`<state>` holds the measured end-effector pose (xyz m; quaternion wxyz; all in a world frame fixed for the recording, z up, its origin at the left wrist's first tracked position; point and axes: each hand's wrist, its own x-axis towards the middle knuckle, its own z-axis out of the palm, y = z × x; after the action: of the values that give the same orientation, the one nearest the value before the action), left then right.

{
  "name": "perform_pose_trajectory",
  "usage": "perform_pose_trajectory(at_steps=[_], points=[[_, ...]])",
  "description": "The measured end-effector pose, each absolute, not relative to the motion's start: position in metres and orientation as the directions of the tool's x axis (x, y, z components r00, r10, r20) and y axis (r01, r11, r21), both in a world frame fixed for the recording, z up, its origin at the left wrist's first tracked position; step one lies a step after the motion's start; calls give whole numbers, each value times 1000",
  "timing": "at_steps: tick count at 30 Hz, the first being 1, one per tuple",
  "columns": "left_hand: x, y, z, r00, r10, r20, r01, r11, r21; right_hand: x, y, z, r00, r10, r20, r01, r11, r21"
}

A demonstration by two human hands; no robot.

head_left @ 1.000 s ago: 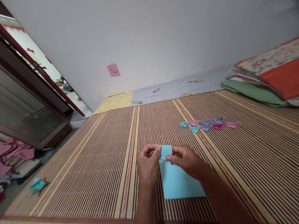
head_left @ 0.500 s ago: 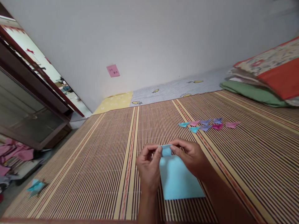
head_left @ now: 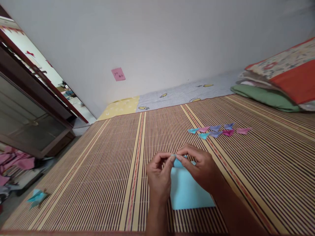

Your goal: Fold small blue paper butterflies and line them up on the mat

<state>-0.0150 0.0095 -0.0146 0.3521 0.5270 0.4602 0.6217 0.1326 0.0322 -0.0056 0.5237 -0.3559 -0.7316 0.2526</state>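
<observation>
A small light blue paper piece [head_left: 177, 161] is pinched between the fingertips of both hands, just above a larger light blue sheet [head_left: 188, 193] that lies flat on the striped bamboo mat [head_left: 103, 170]. My left hand [head_left: 158, 177] grips the piece's left end with thumb and forefinger. My right hand [head_left: 199, 167] pinches its right end, and the two sets of fingertips almost touch. Most of the small piece is hidden by the fingers.
Several small folded paper shapes [head_left: 216, 131] in blue, pink and purple lie in a row further back on the mat. Another blue folded shape [head_left: 36, 197] lies at the mat's left edge. Pillows [head_left: 278, 85] are stacked at the right. A cabinet [head_left: 27, 114] stands left.
The small blue piece, earlier spread flat between the hands, is now narrowed to a strip. Both hands have closed in toward each other over it.
</observation>
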Motion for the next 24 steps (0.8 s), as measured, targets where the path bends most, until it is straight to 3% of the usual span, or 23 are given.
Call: perform_pose_trajectory(at_steps=[5,12,20,24], points=[[-16,12,-14,-211,946,247,-67,-266,962,131,31,-7,-215,715,665,331,694,-639],[-15,8,-10,-242,918,315,-94,-345,934,133,33,-7,-203,839,505,139,535,-833],[-14,11,-14,-318,902,291,-110,-340,934,146,44,-20,-162,924,347,9,353,-936],[-13,11,-13,-321,909,267,-104,-315,943,139,43,-20,-270,936,226,25,241,-970]])
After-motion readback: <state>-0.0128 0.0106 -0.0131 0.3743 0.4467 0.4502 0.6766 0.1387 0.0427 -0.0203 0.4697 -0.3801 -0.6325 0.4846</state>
